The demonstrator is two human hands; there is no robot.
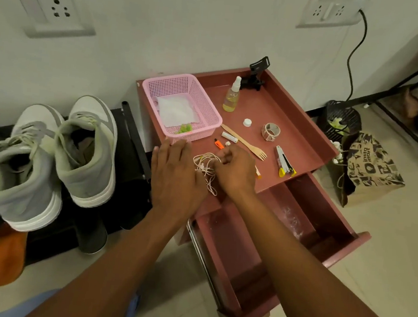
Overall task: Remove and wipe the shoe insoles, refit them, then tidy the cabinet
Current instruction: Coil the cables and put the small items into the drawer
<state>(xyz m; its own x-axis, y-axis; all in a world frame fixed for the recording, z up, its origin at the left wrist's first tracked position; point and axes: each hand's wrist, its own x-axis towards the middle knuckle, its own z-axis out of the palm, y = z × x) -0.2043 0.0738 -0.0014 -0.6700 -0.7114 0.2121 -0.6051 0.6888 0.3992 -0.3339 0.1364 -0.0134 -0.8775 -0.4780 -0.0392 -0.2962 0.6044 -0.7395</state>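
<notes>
Reddish cabinet top mid-frame, drawer below pulled open; pink basket holding white cloth. Left hand flat, relaxed; right hand pinching tangled cord. Grey shoes at left

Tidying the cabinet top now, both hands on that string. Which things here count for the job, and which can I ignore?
Part of the job:
tangled string, under left hand and right hand
pink basket
spray bottle
wooden fork
stapler
tape roll
open drawer
grey sneakers

Just lying about:
paper bag
black bin
wall sockets
</notes>
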